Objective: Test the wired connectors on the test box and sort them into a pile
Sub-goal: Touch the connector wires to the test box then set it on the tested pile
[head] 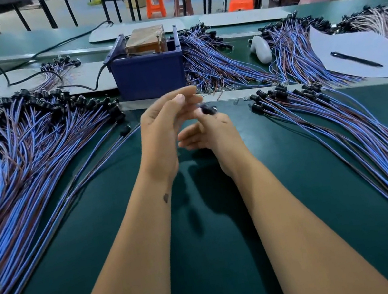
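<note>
The blue test box (150,76), with a brown block (145,39) on top, stands at the middle of the green table. Just in front of it my two hands meet above the mat. My right hand (213,133) pinches a black wired connector (208,109) at its fingertips; its wires are hidden. My left hand (159,132) is beside it, fingers nearly straight and blurred, reaching toward the connector. A big pile of blue and brown wired connectors (34,153) lies at the left. Another pile (332,118) fans out at the right.
More wired bundles (210,64) lie right of the box and behind it. A white sheet (360,42) with a black pen (355,59) is at the far right, beside a white handheld object (261,48). A black cable (4,73) runs to the box. One loose connector (125,131) lies left of my hands.
</note>
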Motion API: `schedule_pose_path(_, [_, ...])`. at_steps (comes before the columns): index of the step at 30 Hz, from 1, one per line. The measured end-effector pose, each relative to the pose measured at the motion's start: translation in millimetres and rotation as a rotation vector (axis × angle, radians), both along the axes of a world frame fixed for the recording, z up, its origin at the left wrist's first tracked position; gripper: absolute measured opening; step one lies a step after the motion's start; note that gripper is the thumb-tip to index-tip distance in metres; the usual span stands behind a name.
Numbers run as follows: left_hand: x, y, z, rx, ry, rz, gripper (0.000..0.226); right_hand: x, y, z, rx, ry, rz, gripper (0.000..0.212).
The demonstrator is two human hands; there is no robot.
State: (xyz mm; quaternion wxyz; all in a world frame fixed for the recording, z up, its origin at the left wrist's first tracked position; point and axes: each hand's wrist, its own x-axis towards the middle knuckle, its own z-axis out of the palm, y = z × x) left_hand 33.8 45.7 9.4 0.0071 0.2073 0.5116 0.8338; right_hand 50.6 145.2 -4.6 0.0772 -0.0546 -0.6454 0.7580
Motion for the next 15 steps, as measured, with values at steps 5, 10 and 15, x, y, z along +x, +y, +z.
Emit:
schedule_pose_path(5, [3.1,-0.2,-0.9,-0.141,-0.175,-0.318,0.043,0.9,9.6,1.8,-0.143,0.009,-0.046,0.033])
schedule_pose_path(10, [10.3,0.3,1.5,-0.493,-0.258,-0.636,0.050,3.3,17.1,6.1,-0.210,-0.091,-0.042,0.015])
schedule_pose_path(15, [14.6,3.5,2.5,-0.689,-0.254,-0.705,0.053,3.7,22.5,6.8,-0.286,-0.048,0.025,0.010])
